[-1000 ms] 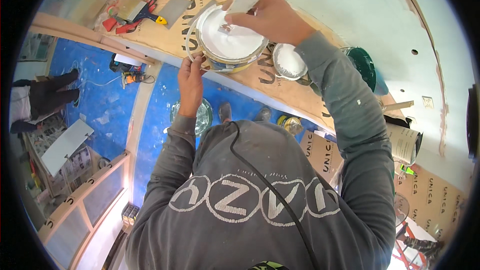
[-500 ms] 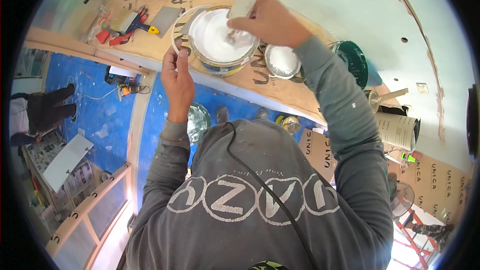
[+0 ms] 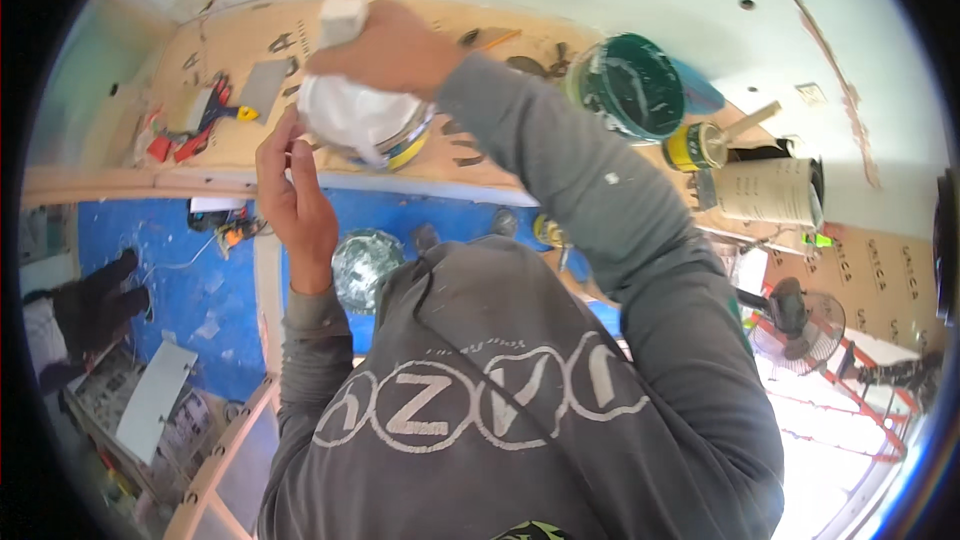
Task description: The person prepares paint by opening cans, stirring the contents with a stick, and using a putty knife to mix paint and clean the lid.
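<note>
A paint bucket (image 3: 405,152) with a yellow and blue side stands on the covered counter, filled with white putty (image 3: 350,112). Some putty hangs over its near rim. My right hand (image 3: 400,45) is closed above the bucket around a putty-smeared scraper (image 3: 343,20), with only a pale squarish end showing over the fist. The rest of the scraper is hidden, and motion blurs this area. My left hand (image 3: 298,195) is at the bucket's left edge, its fingers curled against the rim. What lies under those fingertips is partly hidden.
Scrapers with red and yellow handles (image 3: 215,120) lie left of the bucket, beside a flat grey sheet (image 3: 263,88). Rightward stand a dark green bucket (image 3: 635,85) and a yellow can (image 3: 695,147) with a stick. A pail (image 3: 367,270) sits on the blue floor. A fan (image 3: 795,325) is at right.
My right hand has swung left over the bucket with the scraper, whose flat blade showed upright before. The view has shifted, and the white hoop at my left hand no longer shows.
</note>
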Available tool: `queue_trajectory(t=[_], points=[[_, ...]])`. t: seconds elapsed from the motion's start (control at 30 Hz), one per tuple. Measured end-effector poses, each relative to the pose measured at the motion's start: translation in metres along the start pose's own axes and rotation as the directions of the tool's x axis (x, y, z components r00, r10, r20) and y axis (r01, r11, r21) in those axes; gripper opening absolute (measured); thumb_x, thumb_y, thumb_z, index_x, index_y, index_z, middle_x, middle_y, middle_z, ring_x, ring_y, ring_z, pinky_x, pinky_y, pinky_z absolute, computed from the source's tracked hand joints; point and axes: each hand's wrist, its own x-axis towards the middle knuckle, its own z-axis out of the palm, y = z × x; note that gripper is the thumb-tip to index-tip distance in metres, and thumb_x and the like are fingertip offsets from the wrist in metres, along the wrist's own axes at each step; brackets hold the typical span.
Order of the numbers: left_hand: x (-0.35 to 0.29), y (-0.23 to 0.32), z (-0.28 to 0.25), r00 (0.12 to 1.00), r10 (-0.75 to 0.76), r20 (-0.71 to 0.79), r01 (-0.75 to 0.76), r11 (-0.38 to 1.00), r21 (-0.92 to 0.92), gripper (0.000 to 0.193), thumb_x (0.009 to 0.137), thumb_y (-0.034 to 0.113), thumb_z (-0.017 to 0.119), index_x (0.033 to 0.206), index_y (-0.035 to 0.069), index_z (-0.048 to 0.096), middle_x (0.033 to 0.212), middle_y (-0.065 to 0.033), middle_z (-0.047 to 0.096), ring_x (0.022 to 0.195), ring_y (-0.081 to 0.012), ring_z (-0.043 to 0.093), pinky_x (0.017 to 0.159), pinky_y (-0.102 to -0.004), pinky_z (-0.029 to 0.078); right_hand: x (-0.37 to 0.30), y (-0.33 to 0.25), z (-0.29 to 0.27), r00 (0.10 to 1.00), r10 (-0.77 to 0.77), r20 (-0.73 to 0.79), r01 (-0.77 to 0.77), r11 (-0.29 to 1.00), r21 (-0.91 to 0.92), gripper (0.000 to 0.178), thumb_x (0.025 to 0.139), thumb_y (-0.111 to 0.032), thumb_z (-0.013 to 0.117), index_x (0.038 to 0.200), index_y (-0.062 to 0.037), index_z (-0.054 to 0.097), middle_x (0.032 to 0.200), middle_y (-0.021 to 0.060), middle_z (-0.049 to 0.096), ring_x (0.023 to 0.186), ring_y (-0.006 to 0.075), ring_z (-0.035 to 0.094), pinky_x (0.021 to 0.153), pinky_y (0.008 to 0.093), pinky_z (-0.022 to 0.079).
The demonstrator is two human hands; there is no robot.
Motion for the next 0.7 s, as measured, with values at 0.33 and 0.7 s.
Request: queue_trajectory(t=[0.33, 0.7], points=[[-0.038, -0.128, 0.006, 0.59, -0.76, 0.272, 0.806, 0.536, -0.251, 0.047, 0.106, 0.043, 0.048, 0.122, 0.002, 0.065, 0.108, -0.0075, 0.069, 0.099, -0.0192, 0.065, 0.081, -0.0353, 0.05, -0.017, -0.029, -0.013, 0.982, 0.151, 0.111, -0.176, 0.945, 0.277, 0.041, 0.083, -0.026, 0.079, 0.098, 0.011, 0.074, 0.082, 0.0104, 0.071, 0.069, 0.0159, 0.067, 0.06, 0.0317, 0.052], [-0.041, -0.13, 0.013, 0.574, -0.777, 0.258, 0.818, 0.53, -0.222, 0.049, 0.106, 0.048, 0.045, 0.112, 0.005, 0.067, 0.099, -0.0041, 0.068, 0.091, -0.017, 0.064, 0.074, -0.0349, 0.049, -0.035, -0.043, -0.015, 0.975, 0.213, 0.067, -0.223, 0.933, 0.284, 0.04, 0.086, -0.024, 0.077, 0.104, 0.0114, 0.073, 0.096, 0.0129, 0.072, 0.083, 0.0178, 0.068, 0.073, 0.0322, 0.052]])
